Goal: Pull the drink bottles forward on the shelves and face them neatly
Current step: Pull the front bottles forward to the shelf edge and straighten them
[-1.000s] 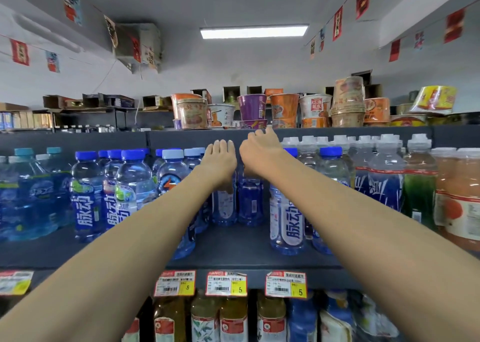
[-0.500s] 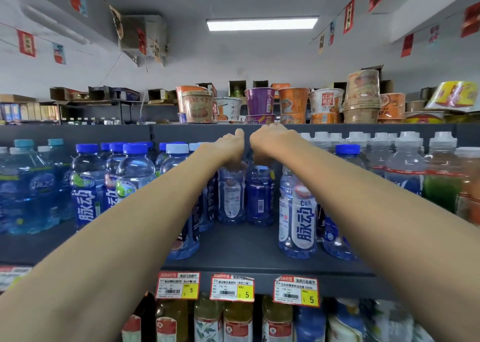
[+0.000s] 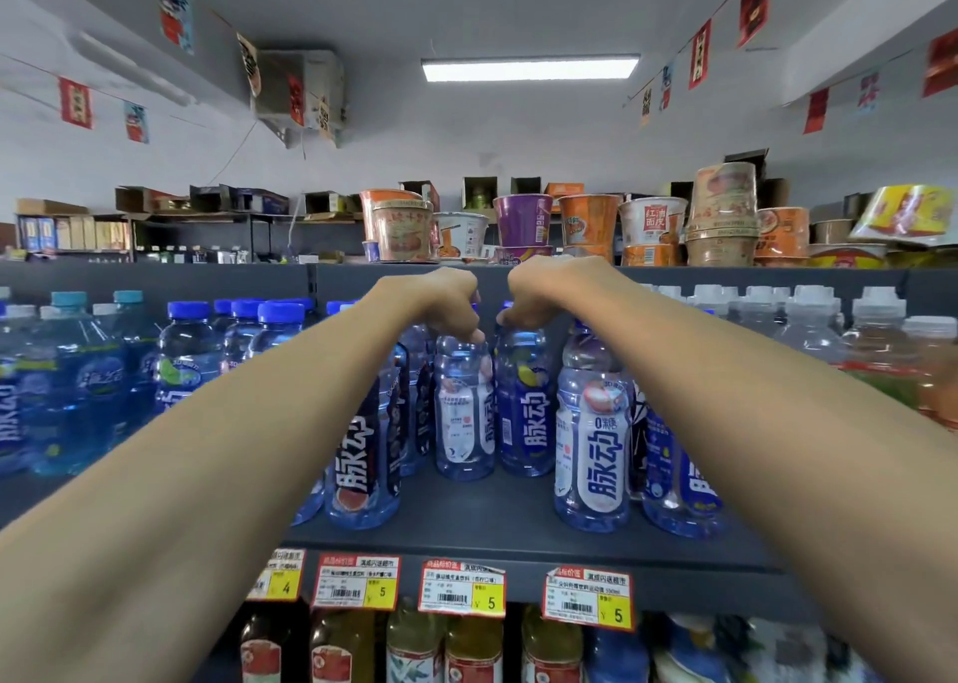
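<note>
Two clear blue drink bottles stand side by side, set back from the front of the dark shelf (image 3: 508, 522). My left hand (image 3: 440, 301) grips the cap of the left bottle (image 3: 463, 413), whose label faces sideways. My right hand (image 3: 539, 288) grips the cap of the right bottle (image 3: 526, 407), which shows a blue label. Both caps are mostly hidden under my curled fingers. A front bottle with a dark label (image 3: 363, 454) stands to the left of the gap, and one with a white label (image 3: 593, 444) to the right.
More blue-capped bottles (image 3: 181, 366) fill the shelf on the left, white-capped ones (image 3: 808, 319) on the right. Instant-noodle cups (image 3: 523, 218) line the top shelf just above my hands. Price tags (image 3: 461, 586) hang on the shelf edge, with more bottles (image 3: 414, 646) below.
Both hands went from reaching flat over the bottle tops to curling round the two caps. The two bottles have come forward a little, and the view has moved closer.
</note>
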Motion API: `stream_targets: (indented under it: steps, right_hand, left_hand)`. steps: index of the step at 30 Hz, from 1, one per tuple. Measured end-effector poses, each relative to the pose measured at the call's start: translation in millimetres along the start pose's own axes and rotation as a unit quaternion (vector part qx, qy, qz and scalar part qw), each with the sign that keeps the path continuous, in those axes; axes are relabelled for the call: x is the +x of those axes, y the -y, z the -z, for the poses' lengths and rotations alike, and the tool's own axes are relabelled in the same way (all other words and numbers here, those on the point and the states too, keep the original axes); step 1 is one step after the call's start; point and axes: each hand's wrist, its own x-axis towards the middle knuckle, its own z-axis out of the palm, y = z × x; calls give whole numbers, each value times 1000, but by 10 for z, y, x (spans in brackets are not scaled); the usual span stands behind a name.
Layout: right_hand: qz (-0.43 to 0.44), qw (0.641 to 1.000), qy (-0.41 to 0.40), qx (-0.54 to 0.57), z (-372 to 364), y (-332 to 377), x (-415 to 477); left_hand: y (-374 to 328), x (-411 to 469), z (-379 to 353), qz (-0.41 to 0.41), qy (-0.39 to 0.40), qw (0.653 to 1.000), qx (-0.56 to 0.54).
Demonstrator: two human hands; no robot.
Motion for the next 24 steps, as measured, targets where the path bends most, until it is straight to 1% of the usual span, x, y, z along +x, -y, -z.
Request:
stream_targets:
  steps: [4,8,10,13,15,18,21,24]
  right_hand:
    - [3,999,1,33,-18,-113,12]
    - [-4,1000,-9,18,-30,-97,-13]
    - [2,1000,13,12,-37,-96,-22]
    - [11,998,55,7,-14,-52,-84]
    - [21,998,63,-16,-19,11,-141]
    - [14,998,39,-51,-72,74,-188]
    - [9,998,24,-53,-101,83,-222]
    - [13,997,10,-81,-100,105,-228]
  left_hand:
    - [22,-56,107,-16,45,999,-20]
    - [29,-109,64,-33,45,998,12]
    - [22,-128,59,-39,35,997,49]
    - [-32,-149,87,-28,1,991,130]
    - [-78,-176,86,-15,-10,985,174]
    - [-95,-202,6,-16,-16,978,208]
    - [-66,-196,-78,-23,-17,982,189]
    - [-44,-196,-143,-52,-8,983,177]
